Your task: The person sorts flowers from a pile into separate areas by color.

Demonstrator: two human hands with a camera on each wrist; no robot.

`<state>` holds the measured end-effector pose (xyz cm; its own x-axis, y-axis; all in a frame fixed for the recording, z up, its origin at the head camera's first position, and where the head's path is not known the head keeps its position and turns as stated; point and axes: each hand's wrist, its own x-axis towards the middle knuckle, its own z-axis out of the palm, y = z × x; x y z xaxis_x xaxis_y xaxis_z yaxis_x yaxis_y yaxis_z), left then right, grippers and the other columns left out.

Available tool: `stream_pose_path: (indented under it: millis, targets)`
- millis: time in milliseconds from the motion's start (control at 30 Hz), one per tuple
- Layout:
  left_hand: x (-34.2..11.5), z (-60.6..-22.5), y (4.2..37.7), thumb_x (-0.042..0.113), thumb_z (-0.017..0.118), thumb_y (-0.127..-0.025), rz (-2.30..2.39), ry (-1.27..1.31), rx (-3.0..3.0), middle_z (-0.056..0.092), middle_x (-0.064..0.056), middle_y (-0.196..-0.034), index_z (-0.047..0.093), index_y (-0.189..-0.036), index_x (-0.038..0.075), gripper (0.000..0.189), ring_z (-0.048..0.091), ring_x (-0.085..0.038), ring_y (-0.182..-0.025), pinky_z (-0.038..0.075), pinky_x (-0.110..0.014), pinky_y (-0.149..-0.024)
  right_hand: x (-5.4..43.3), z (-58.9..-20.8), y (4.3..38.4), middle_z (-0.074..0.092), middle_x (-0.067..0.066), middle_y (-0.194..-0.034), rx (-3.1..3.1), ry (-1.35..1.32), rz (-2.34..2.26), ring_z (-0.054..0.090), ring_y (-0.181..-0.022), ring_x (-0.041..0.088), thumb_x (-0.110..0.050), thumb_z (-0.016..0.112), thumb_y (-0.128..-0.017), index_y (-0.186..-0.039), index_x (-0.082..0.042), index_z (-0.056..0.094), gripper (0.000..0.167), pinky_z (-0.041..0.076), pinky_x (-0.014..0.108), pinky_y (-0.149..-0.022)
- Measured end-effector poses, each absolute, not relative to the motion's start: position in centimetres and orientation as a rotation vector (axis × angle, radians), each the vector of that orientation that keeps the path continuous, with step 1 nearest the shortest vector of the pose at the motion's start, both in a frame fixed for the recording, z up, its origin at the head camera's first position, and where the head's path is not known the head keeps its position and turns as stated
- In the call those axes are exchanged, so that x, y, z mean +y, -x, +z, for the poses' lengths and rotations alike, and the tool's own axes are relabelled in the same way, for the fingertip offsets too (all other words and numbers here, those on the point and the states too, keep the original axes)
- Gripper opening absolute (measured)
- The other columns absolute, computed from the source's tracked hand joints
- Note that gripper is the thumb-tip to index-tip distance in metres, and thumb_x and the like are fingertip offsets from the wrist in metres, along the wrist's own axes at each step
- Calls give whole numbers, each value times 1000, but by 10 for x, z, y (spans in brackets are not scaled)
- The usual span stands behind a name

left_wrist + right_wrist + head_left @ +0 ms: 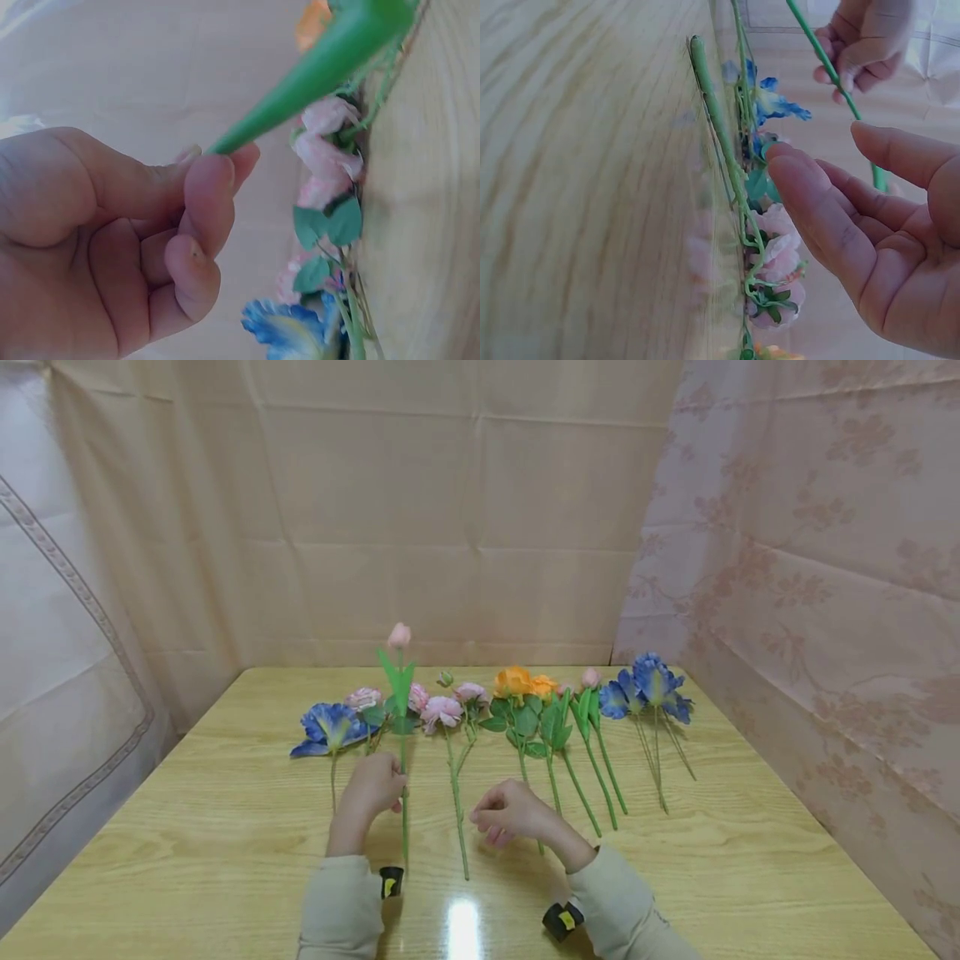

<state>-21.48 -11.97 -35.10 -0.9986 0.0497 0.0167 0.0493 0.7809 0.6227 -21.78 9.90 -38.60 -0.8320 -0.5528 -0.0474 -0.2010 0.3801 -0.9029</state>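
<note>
My left hand (373, 783) pinches a pink tulip (399, 636) by its green stem, holding the flower raised above the table. Seen from the left wrist, thumb and fingertips close on the stem (292, 94), which is large and blurred near the camera. My right hand (517, 812) hovers over the table with thumb and fingers apart and nothing between them. The nearest thing to it is a pink rose-like flower (441, 712), whose green stem lies to the hand's left. In the right wrist view, the left hand (874, 45) grips the tulip stem behind the right fingers.
On the wooden table (225, 827), a blue flower (330, 728) lies at the left. Orange flowers (513, 682), pink tulips (590, 677) and blue flowers (654, 681) lie toward the right. Cloth hangs behind (450, 527) and at both sides.
</note>
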Motion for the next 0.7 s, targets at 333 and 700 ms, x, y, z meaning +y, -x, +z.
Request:
stream_pose_path:
  millis: [333,700]
  targets:
    - [-101,-350,210,-3,57,-84,1231,-415,2883,55,-5,-54,50,-66,2,19,58,-25,-46,33,-24,-43,95,-382,210,61,21,-76,2289,694,-1468,61,-61,28,-4,58,-85,-93,13,60,18,51,34,-54]
    - [-84,-352,208,-6,52,-85,1409,-724,2605,52,-4,-50,50,-75,-2,11,57,-31,-46,33,-21,-41,91,-390,209,63,19,-75,2159,706,-1592,63,-64,26,-7,59,-84,-95,11,61,21,52,35,-57]
